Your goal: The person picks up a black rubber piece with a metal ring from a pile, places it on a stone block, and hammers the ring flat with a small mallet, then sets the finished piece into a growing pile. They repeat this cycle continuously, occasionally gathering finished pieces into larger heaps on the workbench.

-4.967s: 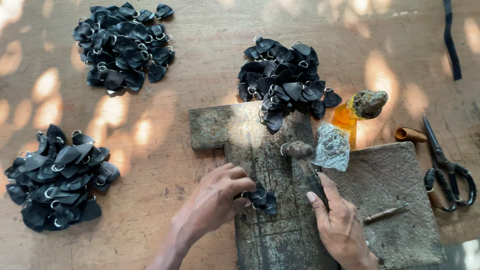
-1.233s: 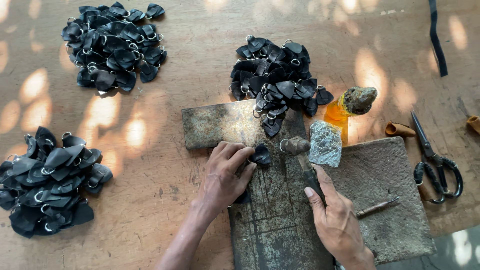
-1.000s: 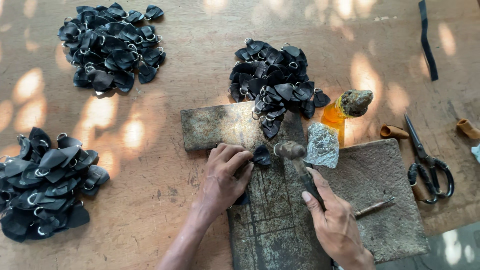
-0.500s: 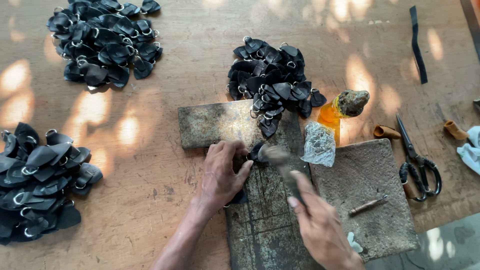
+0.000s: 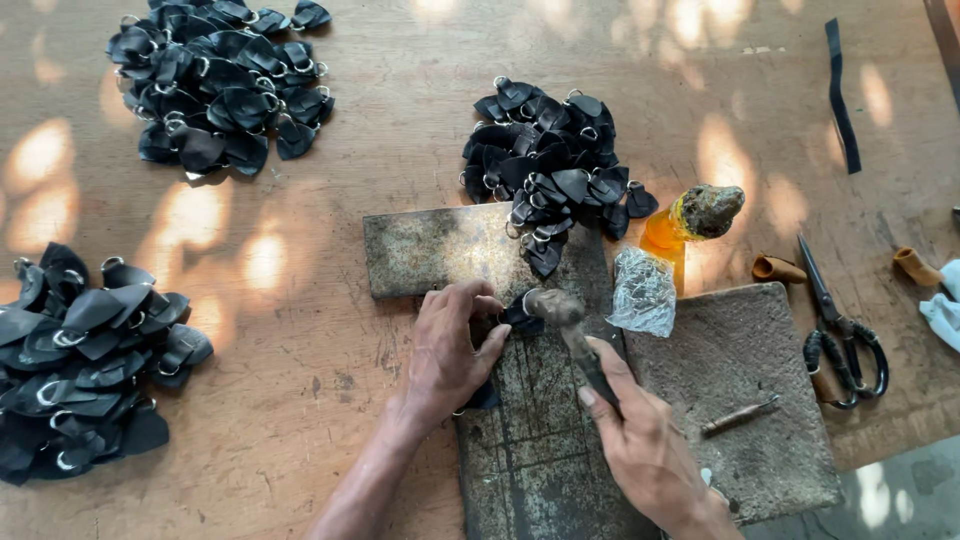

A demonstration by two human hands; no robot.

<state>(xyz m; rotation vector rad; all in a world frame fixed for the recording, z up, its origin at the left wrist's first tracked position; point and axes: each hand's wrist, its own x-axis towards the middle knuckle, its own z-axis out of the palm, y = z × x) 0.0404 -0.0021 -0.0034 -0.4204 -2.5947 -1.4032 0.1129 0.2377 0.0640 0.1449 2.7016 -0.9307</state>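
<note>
My left hand (image 5: pixel 452 345) presses a small black leather tab (image 5: pixel 519 312) with a metal ring onto a worn metal slab (image 5: pixel 540 450). In my right hand (image 5: pixel 645 450) is a small hammer (image 5: pixel 562 318); its head rests on the tab right beside my left fingertips. A pile of the same black tabs (image 5: pixel 548 172) lies just beyond the slab's far edge.
Two more piles of black tabs (image 5: pixel 215 80) (image 5: pixel 80 355) lie at the far left and near left. An orange glue bottle (image 5: pixel 672 232), a crumpled plastic bag (image 5: pixel 643 292), a rough stone pad (image 5: pixel 745 395) with a small punch (image 5: pixel 740 415), and scissors (image 5: pixel 835 320) sit at the right.
My left hand carried a tab up the slab and pinned it near the top. My right hand lifted the hammer and brought its head down onto the tab.
</note>
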